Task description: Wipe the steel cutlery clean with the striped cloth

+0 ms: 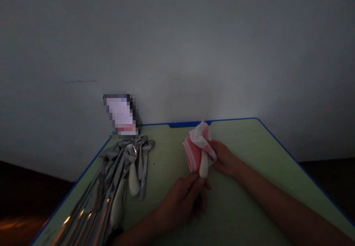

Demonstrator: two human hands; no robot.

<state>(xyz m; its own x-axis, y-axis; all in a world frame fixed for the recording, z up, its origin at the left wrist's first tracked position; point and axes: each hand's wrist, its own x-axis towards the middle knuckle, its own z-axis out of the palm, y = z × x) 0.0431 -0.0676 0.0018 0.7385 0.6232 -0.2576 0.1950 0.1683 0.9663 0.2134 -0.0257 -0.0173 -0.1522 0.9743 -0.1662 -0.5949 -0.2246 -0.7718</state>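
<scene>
My left hand [184,198] is closed round the end of a white-handled utensil [203,164], held upright over the table. My right hand [224,157] grips a pink and white cloth [198,144] that is wrapped round the utensil's upper part, hiding its head. The two hands are close together above the middle of the green table [249,146].
A pile of several metal spoons and white-handled cutlery [122,175] lies on the table's left side. A blurred-out object [122,114] leans against the grey wall at the back left. The table has a blue rim [280,144]. The room is dim.
</scene>
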